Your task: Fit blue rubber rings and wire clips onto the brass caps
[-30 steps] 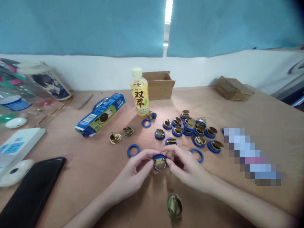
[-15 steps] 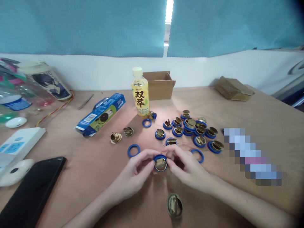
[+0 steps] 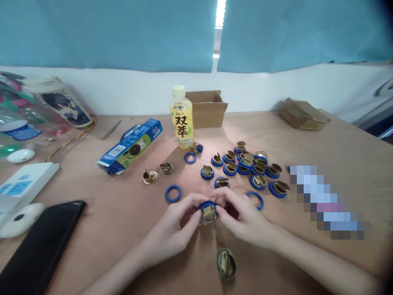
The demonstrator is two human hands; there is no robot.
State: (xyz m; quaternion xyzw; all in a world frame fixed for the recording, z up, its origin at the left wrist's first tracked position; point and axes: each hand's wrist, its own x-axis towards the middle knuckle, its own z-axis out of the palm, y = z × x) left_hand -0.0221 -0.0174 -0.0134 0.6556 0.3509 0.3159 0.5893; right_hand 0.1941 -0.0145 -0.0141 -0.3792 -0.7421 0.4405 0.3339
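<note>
Two sets of fingertips are pinched around one small brass disc with a blue ring (image 3: 208, 212), held just above the wooden table (image 3: 307, 139) in front of the person. The left hand (image 3: 172, 229) is closed on its left edge, thumb and forefinger curled; the right hand (image 3: 245, 221) is closed on its right edge and top.

The ring looks only partly seated on the metal rim. If it is pressed unevenly, it could be popped off one side, or the piece could be squeezed out of the grip and dropped among the loose parts.

The disc appears stamped from thin, shiny brass with a raised tab in the middle; the ring looks like smooth, flexible rubber or plastic.

Just below the hands a bare brass disc (image 3: 226, 263) is lying. A loose blue ring (image 3: 172, 193) lies to the left, another ring (image 3: 256, 199) to the right. Beyond, a cluster of ringed discs (image 3: 251, 168) is spread near a yellow drink bottle (image 3: 181, 119), with two bare discs (image 3: 157, 173) and a blue carton (image 3: 132, 145) well apart to the left.
</note>
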